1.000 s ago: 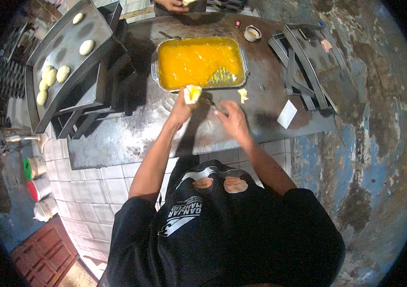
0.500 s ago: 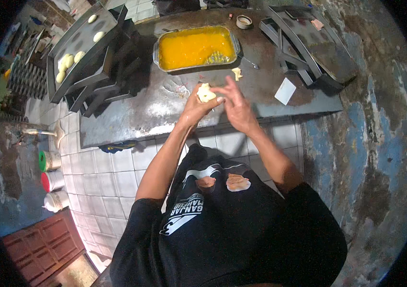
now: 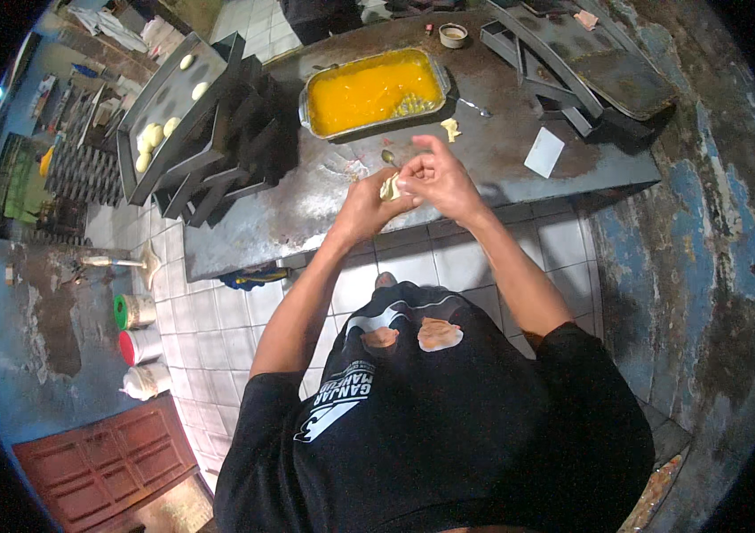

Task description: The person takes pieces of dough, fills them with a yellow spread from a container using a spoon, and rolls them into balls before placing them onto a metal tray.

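A small pale piece of dough (image 3: 389,187) sits in my left hand (image 3: 361,211), whose fingers are curled round it above the table's near edge. At the dough's right side, the thumb and forefinger of my right hand (image 3: 444,185) pinch its edge, the other fingers raised. Just beyond my left fingers shows the bowl of a spoon (image 3: 387,156); whether it is held or lies on the table I cannot tell. Farther off stands a rectangular dish (image 3: 304,114) of yellow filling (image 3: 360,93), scooped out at its right front corner. A dough scrap (image 3: 450,131) lies right of my hands.
Stacked dark trays (image 3: 209,147) stand at the left, the top one bearing several dough balls (image 3: 154,135). More trays (image 3: 564,67) are stacked at the right. A white card (image 3: 544,152), a metal utensil (image 3: 475,108) and a small round bowl (image 3: 453,35) are on the table (image 3: 244,233).
My right hand has closed in from spread fingers to a pinch on the dough's edge. The spoon's bowl now shows beyond my left hand. The whole view has shifted slightly.
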`<state>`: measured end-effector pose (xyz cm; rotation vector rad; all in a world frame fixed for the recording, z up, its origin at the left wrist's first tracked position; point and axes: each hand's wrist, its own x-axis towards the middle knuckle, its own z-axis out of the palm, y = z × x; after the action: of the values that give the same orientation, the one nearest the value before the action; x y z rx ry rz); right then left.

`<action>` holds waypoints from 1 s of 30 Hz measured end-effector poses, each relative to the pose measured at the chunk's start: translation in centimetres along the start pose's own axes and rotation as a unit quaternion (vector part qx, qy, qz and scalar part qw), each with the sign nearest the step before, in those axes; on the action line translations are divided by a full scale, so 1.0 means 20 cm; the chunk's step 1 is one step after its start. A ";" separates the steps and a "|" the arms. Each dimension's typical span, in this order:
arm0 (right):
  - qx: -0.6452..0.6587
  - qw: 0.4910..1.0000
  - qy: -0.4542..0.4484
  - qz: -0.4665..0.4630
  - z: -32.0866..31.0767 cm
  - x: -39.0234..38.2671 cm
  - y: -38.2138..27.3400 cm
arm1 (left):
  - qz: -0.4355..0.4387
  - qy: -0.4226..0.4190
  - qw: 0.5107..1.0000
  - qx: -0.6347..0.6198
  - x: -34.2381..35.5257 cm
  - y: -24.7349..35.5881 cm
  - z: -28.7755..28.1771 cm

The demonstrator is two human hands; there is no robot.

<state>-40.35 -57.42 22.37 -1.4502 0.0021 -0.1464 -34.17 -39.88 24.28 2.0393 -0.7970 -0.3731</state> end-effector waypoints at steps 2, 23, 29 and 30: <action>-0.115 0.990 -0.056 -0.058 0.11 -0.03 -0.14 | -0.019 -0.061 0.997 0.037 -0.06 -0.03 -0.06; -0.260 0.877 -0.031 -0.403 0.97 0.60 -0.01 | -0.033 0.138 0.831 -0.537 -0.16 -0.21 -0.79; 0.194 0.972 -0.126 0.051 1.55 1.04 -0.18 | 0.012 0.322 0.841 -0.436 -0.04 -0.47 -1.34; 0.181 0.956 -0.199 0.119 1.58 1.19 -0.22 | -0.023 0.315 0.799 -0.512 -0.01 -0.47 -1.45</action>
<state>-14.34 -29.20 32.73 -1.0811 -0.1700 0.3306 -14.99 -17.57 32.72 1.0117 -0.0422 -0.0746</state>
